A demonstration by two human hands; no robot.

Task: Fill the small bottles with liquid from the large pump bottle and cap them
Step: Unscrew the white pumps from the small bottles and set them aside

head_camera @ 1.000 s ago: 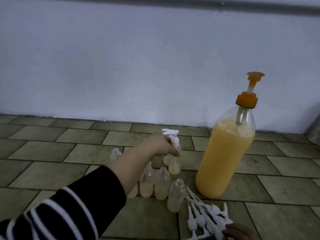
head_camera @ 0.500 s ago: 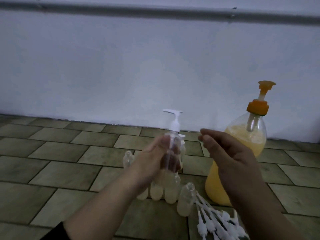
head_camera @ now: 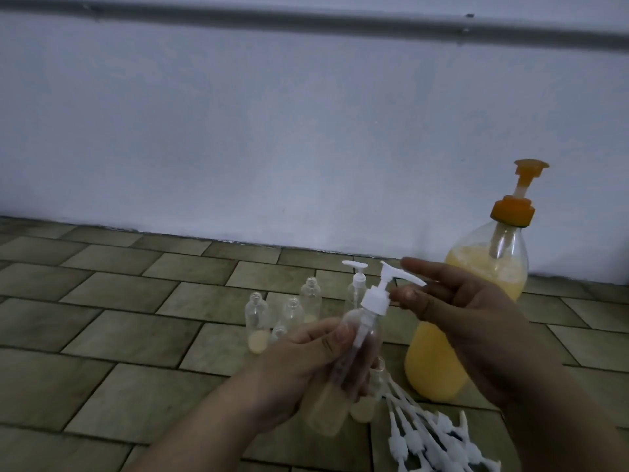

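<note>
small pump bottle (head_camera: 343, 366) held tilted above the tiled floor (head_camera: 102, 335), between both hands.

the left hand (head_camera: 306, 366) grips the clear body, fingers curled round it; pale yellow liquid sits at its base. the right hand (head_camera: 456, 311) pinches the white pump cap (head_camera: 377, 298) at the neck with thumb and fingertips. behind stand uncapped small bottles (head_camera: 292, 311) and one capped bottle (head_camera: 357, 287); the large pump bottle (head_camera: 476, 301) stands to the right, loose pump caps (head_camera: 432, 441) before it.
</note>
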